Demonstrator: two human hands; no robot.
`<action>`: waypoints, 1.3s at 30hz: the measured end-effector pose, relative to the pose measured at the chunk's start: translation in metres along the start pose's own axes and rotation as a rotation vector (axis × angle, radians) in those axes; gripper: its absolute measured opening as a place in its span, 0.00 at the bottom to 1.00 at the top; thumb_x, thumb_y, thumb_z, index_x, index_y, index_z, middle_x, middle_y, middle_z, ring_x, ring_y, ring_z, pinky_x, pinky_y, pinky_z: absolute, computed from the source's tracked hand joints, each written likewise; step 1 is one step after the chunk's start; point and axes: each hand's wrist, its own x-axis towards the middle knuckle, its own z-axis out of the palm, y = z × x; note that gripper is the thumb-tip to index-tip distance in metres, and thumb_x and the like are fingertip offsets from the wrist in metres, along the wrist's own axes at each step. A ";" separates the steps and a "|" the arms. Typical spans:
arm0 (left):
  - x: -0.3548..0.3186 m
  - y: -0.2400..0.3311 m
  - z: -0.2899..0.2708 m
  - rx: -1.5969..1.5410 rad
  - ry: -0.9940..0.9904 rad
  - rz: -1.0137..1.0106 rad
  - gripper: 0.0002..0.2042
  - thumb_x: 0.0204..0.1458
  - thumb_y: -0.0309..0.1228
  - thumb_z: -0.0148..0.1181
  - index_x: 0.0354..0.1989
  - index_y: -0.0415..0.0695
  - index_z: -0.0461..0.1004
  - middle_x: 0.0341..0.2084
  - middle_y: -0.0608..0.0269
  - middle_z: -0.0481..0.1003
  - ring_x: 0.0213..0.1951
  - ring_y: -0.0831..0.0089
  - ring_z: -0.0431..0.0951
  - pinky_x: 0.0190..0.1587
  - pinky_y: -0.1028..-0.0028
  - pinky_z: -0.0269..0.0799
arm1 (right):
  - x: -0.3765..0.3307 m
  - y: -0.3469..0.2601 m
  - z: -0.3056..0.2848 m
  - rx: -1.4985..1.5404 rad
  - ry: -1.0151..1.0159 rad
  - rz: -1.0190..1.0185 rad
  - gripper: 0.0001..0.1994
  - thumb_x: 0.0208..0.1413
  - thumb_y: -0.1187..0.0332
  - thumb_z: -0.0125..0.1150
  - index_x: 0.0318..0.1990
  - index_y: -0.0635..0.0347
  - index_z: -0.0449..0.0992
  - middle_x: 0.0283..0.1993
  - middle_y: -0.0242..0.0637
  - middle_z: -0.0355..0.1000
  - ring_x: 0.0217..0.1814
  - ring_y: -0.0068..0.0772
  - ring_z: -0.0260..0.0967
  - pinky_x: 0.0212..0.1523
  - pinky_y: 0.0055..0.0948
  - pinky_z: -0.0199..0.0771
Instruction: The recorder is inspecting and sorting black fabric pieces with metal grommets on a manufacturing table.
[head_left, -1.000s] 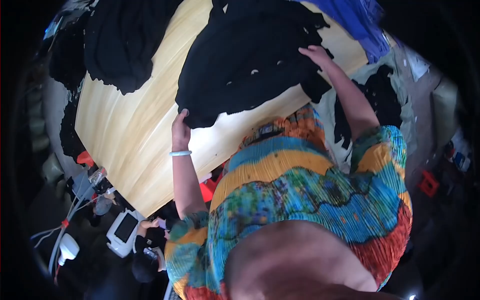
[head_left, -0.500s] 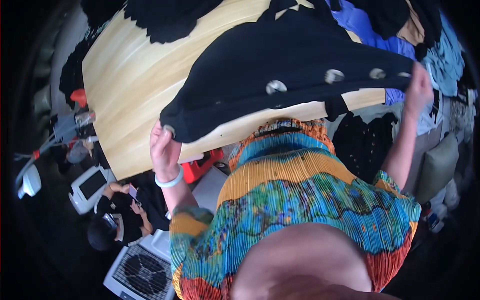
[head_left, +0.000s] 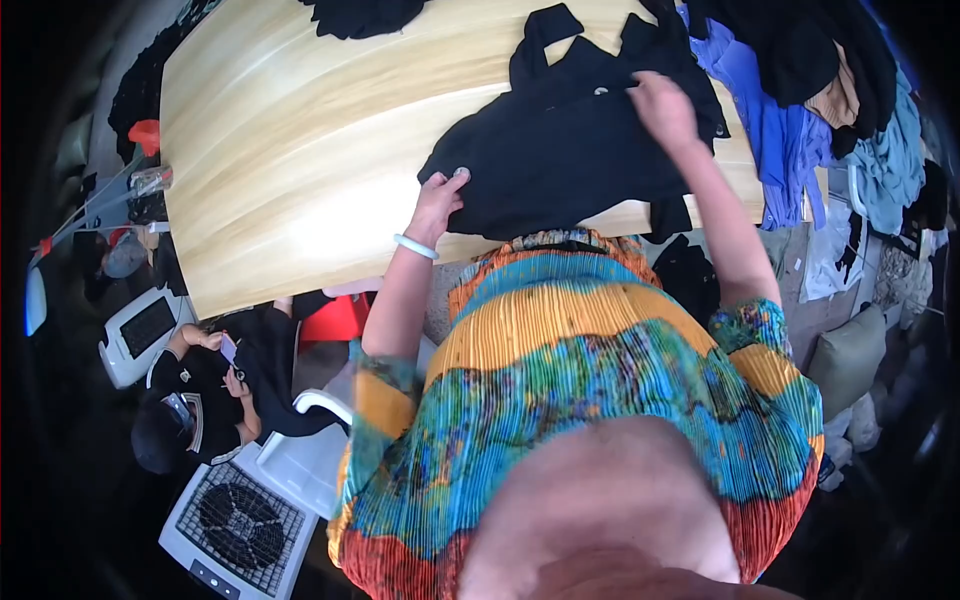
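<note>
A black buttoned garment point(head_left: 560, 150) lies spread on the wooden table point(head_left: 290, 180), with narrow strap-like pieces at its far side. My left hand point(head_left: 436, 205) pinches its left corner, close to a large pale button point(head_left: 461, 173). At the garment's far right part, my right hand point(head_left: 664, 112) is closed on the edge with curled fingers; the fingertips are partly hidden. Another pale button point(head_left: 601, 91) shows on the cloth just left of that hand.
Purple clothes point(head_left: 765, 140) and light blue clothes point(head_left: 880, 150) hang over the table's right end. More black cloth point(head_left: 370, 12) lies at the far edge. Left of me, a person point(head_left: 190, 400) sits with a phone beside a white fan unit point(head_left: 240, 525). A grey-green cushion point(head_left: 848, 350) is at right.
The garment has come down from a stretched, lifted position onto the table. My right hand moved left and away from me; my left hand moved right and farther onto the table.
</note>
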 end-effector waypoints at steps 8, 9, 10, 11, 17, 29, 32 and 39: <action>0.008 0.053 0.027 0.661 0.404 0.976 0.09 0.45 0.33 0.54 0.28 0.39 0.73 0.24 0.51 0.72 0.29 0.57 0.71 0.37 0.66 0.66 | -0.012 -0.108 0.050 0.197 -0.293 -0.354 0.13 0.41 0.68 0.58 0.37 0.58 0.70 0.36 0.38 0.67 0.45 0.36 0.62 0.51 0.35 0.56; 0.014 0.060 0.034 0.698 0.294 0.891 0.10 0.46 0.34 0.53 0.30 0.40 0.73 0.26 0.53 0.73 0.30 0.61 0.73 0.37 0.70 0.67 | -0.014 -0.111 0.046 0.166 -0.301 -0.352 0.12 0.41 0.68 0.59 0.35 0.58 0.70 0.34 0.38 0.66 0.44 0.37 0.63 0.51 0.36 0.55; 0.022 0.065 0.040 0.730 0.185 0.805 0.11 0.47 0.34 0.52 0.33 0.40 0.73 0.27 0.55 0.74 0.31 0.66 0.74 0.36 0.74 0.68 | -0.016 -0.114 0.042 0.134 -0.310 -0.352 0.11 0.40 0.68 0.59 0.34 0.58 0.70 0.32 0.39 0.66 0.43 0.37 0.63 0.51 0.36 0.55; 0.031 0.068 0.045 0.749 0.084 0.790 0.12 0.47 0.36 0.53 0.34 0.40 0.73 0.29 0.56 0.74 0.32 0.68 0.74 0.37 0.75 0.67 | -0.021 -0.114 0.040 0.144 -0.274 -0.366 0.10 0.40 0.69 0.59 0.32 0.58 0.70 0.30 0.39 0.65 0.41 0.38 0.63 0.50 0.36 0.55; 0.044 0.091 0.065 0.858 -0.128 0.635 0.18 0.43 0.45 0.56 0.29 0.39 0.74 0.22 0.53 0.73 0.28 0.61 0.73 0.34 0.71 0.68 | -0.046 -0.118 0.029 0.211 -0.232 -0.312 0.08 0.39 0.68 0.59 0.29 0.57 0.71 0.26 0.36 0.63 0.35 0.37 0.63 0.46 0.34 0.58; 0.042 0.084 0.053 0.632 -0.445 0.290 0.16 0.39 0.37 0.62 0.29 0.34 0.72 0.22 0.63 0.71 0.27 0.78 0.68 0.33 0.76 0.64 | -0.041 -0.121 0.042 0.095 -0.282 -0.286 0.01 0.42 0.73 0.50 0.24 0.59 0.69 0.26 0.37 0.64 0.35 0.36 0.63 0.40 0.33 0.61; 0.040 0.085 0.055 0.747 -0.460 0.324 0.16 0.40 0.36 0.62 0.29 0.33 0.72 0.22 0.62 0.72 0.26 0.78 0.68 0.33 0.77 0.64 | -0.041 -0.125 0.037 0.130 -0.303 -0.266 0.03 0.41 0.75 0.50 0.26 0.59 0.68 0.26 0.38 0.64 0.36 0.38 0.63 0.40 0.33 0.61; 0.032 0.094 0.073 0.705 -0.295 0.360 0.12 0.44 0.36 0.58 0.23 0.37 0.71 0.19 0.67 0.70 0.22 0.82 0.65 0.27 0.80 0.62 | -0.036 -0.127 0.030 0.354 -0.272 -0.171 0.06 0.40 0.75 0.50 0.29 0.60 0.69 0.28 0.40 0.67 0.35 0.39 0.64 0.41 0.34 0.61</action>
